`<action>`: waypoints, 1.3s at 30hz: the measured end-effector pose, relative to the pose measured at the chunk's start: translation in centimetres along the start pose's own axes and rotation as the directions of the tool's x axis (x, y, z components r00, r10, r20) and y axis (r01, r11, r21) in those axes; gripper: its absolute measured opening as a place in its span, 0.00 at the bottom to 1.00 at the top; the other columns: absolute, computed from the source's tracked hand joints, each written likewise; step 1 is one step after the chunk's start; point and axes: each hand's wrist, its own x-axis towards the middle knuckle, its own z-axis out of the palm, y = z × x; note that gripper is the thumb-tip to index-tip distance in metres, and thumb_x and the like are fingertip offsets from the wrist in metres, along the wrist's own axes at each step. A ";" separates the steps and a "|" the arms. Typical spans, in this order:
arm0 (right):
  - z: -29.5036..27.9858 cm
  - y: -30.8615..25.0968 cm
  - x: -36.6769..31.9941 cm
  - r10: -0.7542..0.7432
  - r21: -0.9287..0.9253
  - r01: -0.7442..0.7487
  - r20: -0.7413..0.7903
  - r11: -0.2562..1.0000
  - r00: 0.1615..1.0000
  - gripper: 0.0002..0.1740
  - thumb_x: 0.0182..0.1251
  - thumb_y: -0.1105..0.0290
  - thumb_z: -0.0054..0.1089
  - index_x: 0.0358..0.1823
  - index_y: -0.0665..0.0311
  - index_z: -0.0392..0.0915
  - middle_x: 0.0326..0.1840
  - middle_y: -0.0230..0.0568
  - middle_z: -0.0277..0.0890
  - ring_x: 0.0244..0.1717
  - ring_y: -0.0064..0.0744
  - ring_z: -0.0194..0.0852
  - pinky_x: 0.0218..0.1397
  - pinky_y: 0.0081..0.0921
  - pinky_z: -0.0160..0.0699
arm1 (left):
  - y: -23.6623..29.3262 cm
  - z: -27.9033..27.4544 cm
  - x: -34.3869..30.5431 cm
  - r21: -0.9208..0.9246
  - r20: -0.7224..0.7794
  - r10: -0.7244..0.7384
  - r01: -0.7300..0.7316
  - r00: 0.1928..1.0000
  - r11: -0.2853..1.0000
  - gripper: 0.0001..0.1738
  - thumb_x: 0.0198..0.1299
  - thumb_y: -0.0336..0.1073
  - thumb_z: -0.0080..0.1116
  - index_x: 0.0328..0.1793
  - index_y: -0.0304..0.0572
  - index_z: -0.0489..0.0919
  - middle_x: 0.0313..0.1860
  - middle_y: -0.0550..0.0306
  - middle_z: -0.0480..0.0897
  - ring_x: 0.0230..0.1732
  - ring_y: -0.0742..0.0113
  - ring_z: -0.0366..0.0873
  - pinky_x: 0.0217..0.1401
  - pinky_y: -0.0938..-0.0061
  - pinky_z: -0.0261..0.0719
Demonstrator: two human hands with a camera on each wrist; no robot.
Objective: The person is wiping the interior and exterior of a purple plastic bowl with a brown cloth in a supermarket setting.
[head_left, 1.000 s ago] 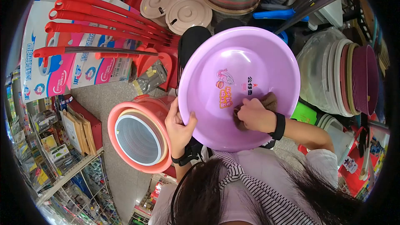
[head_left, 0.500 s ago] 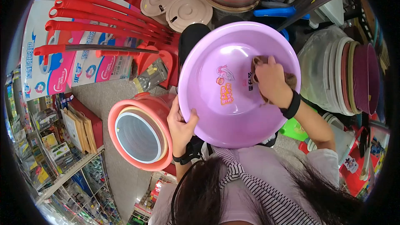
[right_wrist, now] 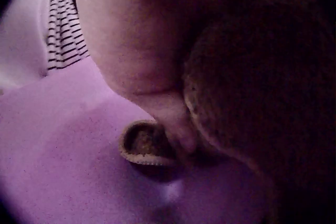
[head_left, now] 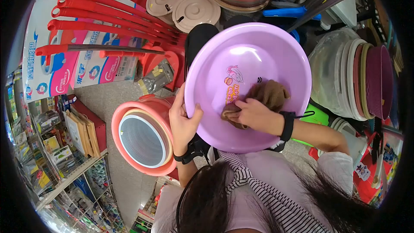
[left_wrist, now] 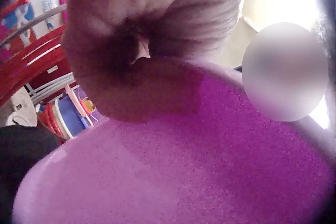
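A large purple basin (head_left: pixel 215 60) rests tilted over the person's lap, its printed inside facing up. The left hand (head_left: pixel 183 118) grips its left rim, thumb on the inner side; in the left wrist view that hand (left_wrist: pixel 152 40) lies against the purple wall (left_wrist: pixel 131 176). Inside, on the lower right part, the right hand (head_left: pixel 258 116) holds a bunched brown cloth (head_left: pixel 269 95) against the surface. The right wrist view has the cloth (right_wrist: pixel 252 77) beside the right hand (right_wrist: pixel 142 50), a folded edge showing below the fingers. Cloth and hand cover part of the print.
Left of the basin stand nested tubs with a coral rim (head_left: pixel 118 146). Red-handled poles (head_left: pixel 108 13) and printed boxes (head_left: pixel 39 60) are at upper left. Stacked basins (head_left: pixel 377 82) stand at right, beige lids (head_left: pixel 196 13) beyond the knees, and a goods rack (head_left: pixel 69 181) at lower left.
The right hand and cloth moved up and right inside the basin, then back down and left. The basin shifted slightly away from the body early on; the left hand stays on its rim.
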 end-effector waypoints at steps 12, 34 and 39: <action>-1.2 2.0 2.0 0.249 -0.153 -0.296 -0.267 0.943 0.931 0.22 0.52 0.69 0.57 0.52 0.56 0.78 0.41 0.22 0.77 0.47 0.29 0.68 0.41 0.27 0.71 | -0.2 0.2 0.8 0.077 0.038 -0.016 0.013 0.999 0.997 0.32 0.57 0.19 0.52 0.70 0.28 0.63 0.54 0.53 0.78 0.51 0.74 0.76 0.56 0.80 0.73; -3.6 5.5 1.5 0.377 0.239 -0.333 -0.170 0.912 0.911 0.18 0.56 0.71 0.53 0.50 0.53 0.75 0.36 0.42 0.75 0.44 0.46 0.73 0.37 0.41 0.75 | -0.9 0.0 -0.4 0.076 -0.006 -0.049 0.050 0.999 0.996 0.26 0.55 0.19 0.52 0.63 0.28 0.69 0.47 0.56 0.79 0.46 0.75 0.75 0.52 0.80 0.73; -2.5 6.2 2.0 0.457 0.274 -0.380 -0.326 0.883 0.828 0.17 0.56 0.71 0.54 0.49 0.51 0.76 0.40 0.36 0.77 0.44 0.46 0.73 0.37 0.39 0.76 | -1.2 -0.1 -0.2 0.087 -0.020 -0.054 0.056 0.998 0.995 0.27 0.56 0.19 0.51 0.65 0.28 0.67 0.49 0.54 0.79 0.48 0.75 0.75 0.54 0.80 0.72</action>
